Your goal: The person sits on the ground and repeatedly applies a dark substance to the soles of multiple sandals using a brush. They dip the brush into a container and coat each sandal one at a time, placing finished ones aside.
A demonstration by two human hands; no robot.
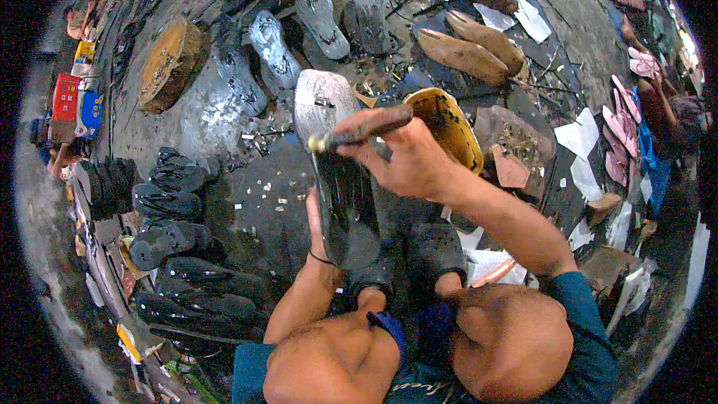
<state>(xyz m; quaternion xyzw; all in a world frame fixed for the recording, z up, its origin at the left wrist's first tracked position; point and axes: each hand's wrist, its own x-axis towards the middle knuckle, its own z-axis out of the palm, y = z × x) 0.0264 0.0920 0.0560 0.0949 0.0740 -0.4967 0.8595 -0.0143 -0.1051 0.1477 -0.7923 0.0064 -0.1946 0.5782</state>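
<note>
The left grip (313, 218) clasped the sole (345, 194), seemingly steadying it under the brush (374, 126) clamped in the right grip (410, 160).

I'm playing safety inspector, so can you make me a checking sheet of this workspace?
Surface: dark floor, speckled with little scraps.
Job's things: a dark shoe sole with a whitish far end; a brush, its tip over the sole's edge, contact unclear; a yellowish tub, dark-stained inside.
Clutter: white paper scraps at right, wooden shoe lasts ahead, black sandals at left.
Hands: the right hand grips the brush; the left hand is mostly hidden behind the sole, apparently supporting it.
Cables: nothing seen.
Surroundings: pink sandals at far right; a red box at far left.
</note>
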